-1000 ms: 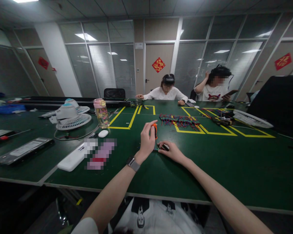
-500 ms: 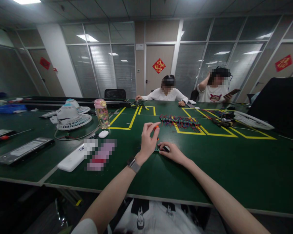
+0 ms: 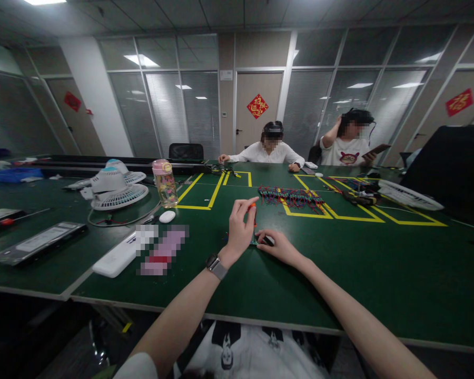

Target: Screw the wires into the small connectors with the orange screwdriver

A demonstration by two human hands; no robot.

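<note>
In the head view my left hand (image 3: 240, 226) is closed round the orange handle of a small screwdriver (image 3: 254, 207). The screwdriver stands upright, its shaft pointing down at a small green circuit board (image 3: 254, 243) low over the green table. My right hand (image 3: 278, 246) pinches the board's right side from beside it. A small black part (image 3: 267, 241) shows among the right fingers, and I cannot make out what it is. The screwdriver's tip is too small to see clearly.
Beyond my hands lies a row of wired circuit boards (image 3: 292, 197) across yellow tape. To the left are a pink-lidded bottle (image 3: 165, 184), white fans (image 3: 118, 189), a white power bank (image 3: 120, 255) and a hard drive (image 3: 39, 243). Two people (image 3: 272, 150) sit across the table.
My left fingers have shifted slightly around the screwdriver handle, and a little more of it shows. My right hand stays in place at the board.
</note>
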